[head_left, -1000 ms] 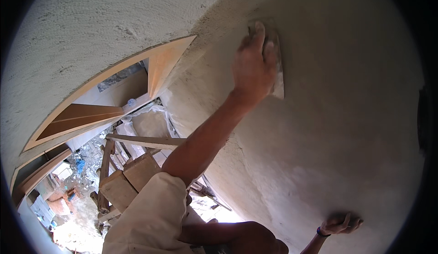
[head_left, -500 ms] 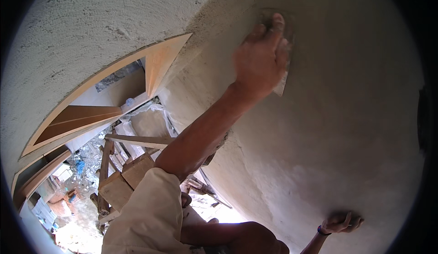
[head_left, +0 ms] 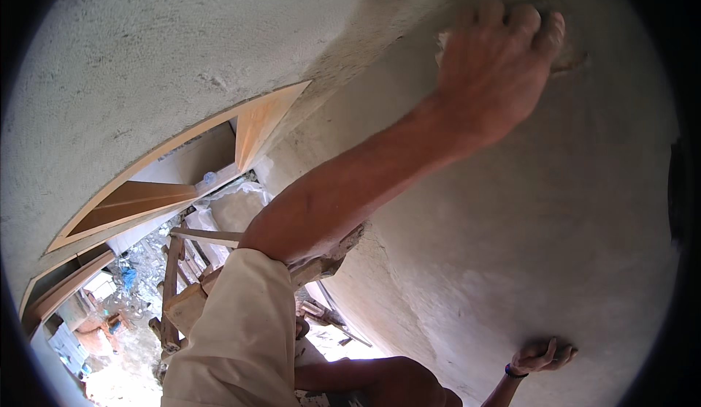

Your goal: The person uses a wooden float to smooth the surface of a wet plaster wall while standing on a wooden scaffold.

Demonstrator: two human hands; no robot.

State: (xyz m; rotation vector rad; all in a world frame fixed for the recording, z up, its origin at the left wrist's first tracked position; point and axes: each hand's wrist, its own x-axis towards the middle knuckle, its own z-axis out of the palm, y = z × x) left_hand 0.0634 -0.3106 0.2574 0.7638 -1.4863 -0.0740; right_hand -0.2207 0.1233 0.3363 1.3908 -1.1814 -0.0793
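My left hand (head_left: pixel 496 63) is high in the view, back toward me, fingers bent round a flat plastering trowel (head_left: pixel 569 60), which is mostly hidden behind it. The trowel lies against a smooth grey plastered wall (head_left: pixel 555 210) that fills the right side. My left forearm crosses the middle, rising from cream cloth at the bottom. At lower right my right hand (head_left: pixel 544 357), a band at its wrist, rests on the same wall with fingers bent and apart, apparently holding nothing.
A rough grey surface (head_left: pixel 131 56) spans the upper left, bordered by wooden-framed openings (head_left: pixel 266 118). Below left, timber scaffolding (head_left: pixel 171 283) stands beside my arm, above a bright, rubble-strewn ground (head_left: pixel 135 297) with a blue scrap. A rough broken edge (head_left: pixel 336 257) shows beside my left forearm.
My left hand with the trowel has moved to the right and a little higher along the wall, and the trowel has turned. My right hand has barely moved.
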